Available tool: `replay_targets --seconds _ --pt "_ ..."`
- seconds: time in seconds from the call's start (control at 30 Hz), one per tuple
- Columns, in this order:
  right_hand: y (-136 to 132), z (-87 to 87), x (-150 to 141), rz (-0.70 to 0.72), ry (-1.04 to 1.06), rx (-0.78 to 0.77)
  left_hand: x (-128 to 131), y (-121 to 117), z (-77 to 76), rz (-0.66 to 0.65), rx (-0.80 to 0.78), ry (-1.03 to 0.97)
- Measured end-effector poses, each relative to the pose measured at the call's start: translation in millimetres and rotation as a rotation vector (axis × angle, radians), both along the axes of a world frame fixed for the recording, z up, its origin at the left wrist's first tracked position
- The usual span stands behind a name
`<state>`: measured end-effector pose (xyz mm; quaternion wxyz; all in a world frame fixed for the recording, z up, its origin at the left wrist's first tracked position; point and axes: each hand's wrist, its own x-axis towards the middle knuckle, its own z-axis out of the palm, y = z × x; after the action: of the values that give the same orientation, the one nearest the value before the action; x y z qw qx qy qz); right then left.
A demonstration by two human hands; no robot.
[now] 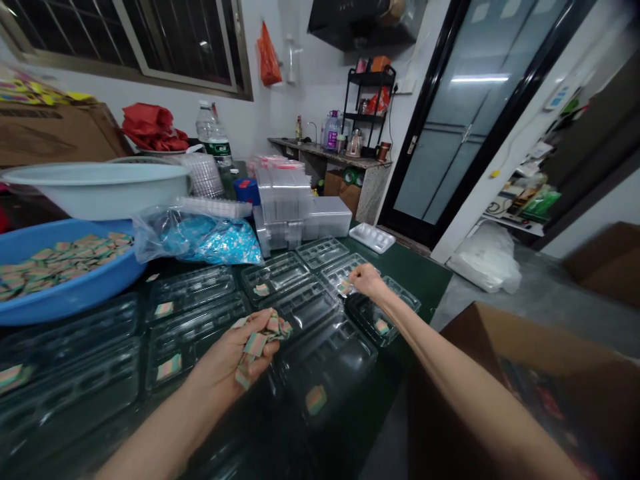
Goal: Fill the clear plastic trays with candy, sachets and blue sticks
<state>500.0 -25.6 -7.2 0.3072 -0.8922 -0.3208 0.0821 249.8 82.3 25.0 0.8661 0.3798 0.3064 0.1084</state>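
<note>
We record left hand (227, 360) clenched on a bunch of striped candies (255, 345), right hand (367, 280) pinching 1 candy (344, 287) over a clear plastic compartment tray (333, 275), more candies in a blue basin (75, 308)

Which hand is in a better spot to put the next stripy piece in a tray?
Probably the right. The right hand is over a clear plastic tray, with a striped piece between its fingers. The left hand is further back, clutching a bunch of striped pieces.
</note>
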Motion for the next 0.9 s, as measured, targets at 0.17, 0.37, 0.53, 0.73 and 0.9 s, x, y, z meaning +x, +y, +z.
replay_targets --seconds 0.17,0.37,0.53,0.73,0.9 --pt "9.3 -7.5 -2.2 -0.022 -0.146 -0.248 7.3 -6.5 -3.8 0.013 -0.004 0.001" --pt "13.4 -6.8 -21.0 0.051 -0.346 -0.358 12.1 -14.7 -4.3 -0.027 0.004 -0.024" --pt "7.7 10.4 -37.9 0.116 -0.396 -0.325 10.9 -14.2 -9.3 -0.015 0.01 -0.035" --pt "-9.1 39.2 -99.5 0.448 -0.177 0.097 13.0 -14.5 -16.8 -0.006 -0.004 -0.009" --pt "-13.0 38.4 -131.5 0.452 0.003 0.263 17.4 -23.5 -15.3 0.001 0.007 0.01"
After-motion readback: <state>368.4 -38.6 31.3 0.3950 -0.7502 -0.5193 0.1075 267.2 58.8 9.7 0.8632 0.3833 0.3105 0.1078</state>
